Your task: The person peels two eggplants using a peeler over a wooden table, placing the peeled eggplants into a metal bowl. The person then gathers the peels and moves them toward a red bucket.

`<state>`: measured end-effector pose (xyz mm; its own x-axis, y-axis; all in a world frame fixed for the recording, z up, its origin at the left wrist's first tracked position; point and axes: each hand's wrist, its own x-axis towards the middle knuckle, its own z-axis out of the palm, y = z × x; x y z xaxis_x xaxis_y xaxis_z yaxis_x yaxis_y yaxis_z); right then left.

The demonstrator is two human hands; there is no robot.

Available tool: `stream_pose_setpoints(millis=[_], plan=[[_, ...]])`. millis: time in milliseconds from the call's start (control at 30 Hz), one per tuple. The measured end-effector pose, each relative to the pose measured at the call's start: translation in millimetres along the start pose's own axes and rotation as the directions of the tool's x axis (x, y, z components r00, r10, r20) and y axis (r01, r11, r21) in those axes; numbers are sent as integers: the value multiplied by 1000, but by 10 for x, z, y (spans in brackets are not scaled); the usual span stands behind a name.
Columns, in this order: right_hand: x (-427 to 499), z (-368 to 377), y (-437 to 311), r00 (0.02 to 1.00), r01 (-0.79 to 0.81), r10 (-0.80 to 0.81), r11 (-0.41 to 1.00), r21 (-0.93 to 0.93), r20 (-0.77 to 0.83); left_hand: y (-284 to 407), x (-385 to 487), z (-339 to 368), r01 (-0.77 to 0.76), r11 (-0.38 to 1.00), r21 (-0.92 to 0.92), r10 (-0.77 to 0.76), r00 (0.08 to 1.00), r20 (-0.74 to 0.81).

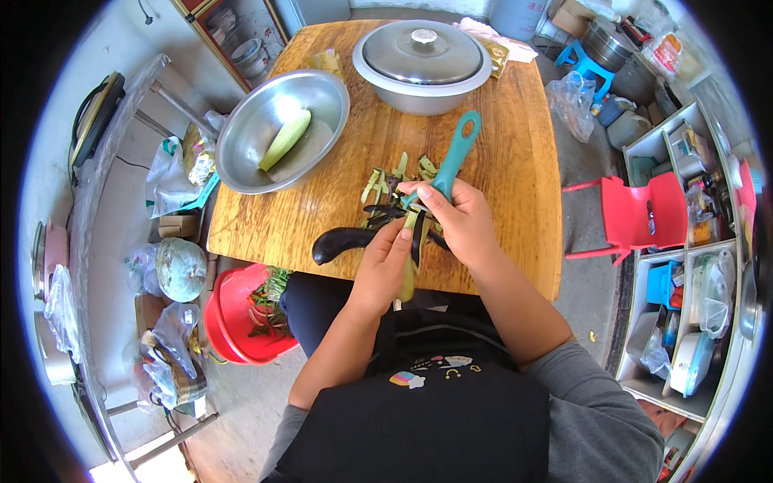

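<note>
My left hand (383, 256) grips a partly peeled eggplant (408, 285), pale green where bare, with a dark strip of skin along its right side. My right hand (462, 220) is closed around a teal vegetable peeler (454, 158), its looped handle pointing up and away from me. The peeler's head meets the eggplant's far end; my fingers partly hide the blade. Green and dark peelings (377, 184) lie heaped on the wooden table (266, 226) beneath and beyond my hands. Left of my left hand rests a dark, glossy eggplant (338, 243), its right end hidden.
A steel basin (229, 145) at the table's left holds a peeled eggplant (287, 139). Behind stands a lidded metal pot (423, 96). On the floor are a red bucket (226, 329) with plant scraps at left and a red chair (640, 211) at right, beside shelves (658, 256).
</note>
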<state>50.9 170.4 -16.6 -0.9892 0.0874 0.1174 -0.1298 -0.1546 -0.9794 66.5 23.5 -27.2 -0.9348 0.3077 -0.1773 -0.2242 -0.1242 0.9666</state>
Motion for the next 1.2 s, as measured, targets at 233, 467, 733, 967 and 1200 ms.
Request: stream_pose_setpoints(millis=[233,467,733,967,1200], plan=[[191,-149,61,910,-251,396,766,592,-127,38,-24,-19,75,996,-58,-73,997,38],[165,-270,158,976,-57,19,985,-166,-218,-73,17,-55,-162,943,289,170,986,-2],[41,-127,46,994,-36,10,969,243,109,-28,-1,-29,-273,785,555,304,952,38],[213,-361,289,966,-175,254,787,592,-52,36,-29,-52,-148,947,284,138,989,55],[180,-410,300,980,-82,36,970,-231,-194,43,13,-170,-290,957,-22,290,947,138]])
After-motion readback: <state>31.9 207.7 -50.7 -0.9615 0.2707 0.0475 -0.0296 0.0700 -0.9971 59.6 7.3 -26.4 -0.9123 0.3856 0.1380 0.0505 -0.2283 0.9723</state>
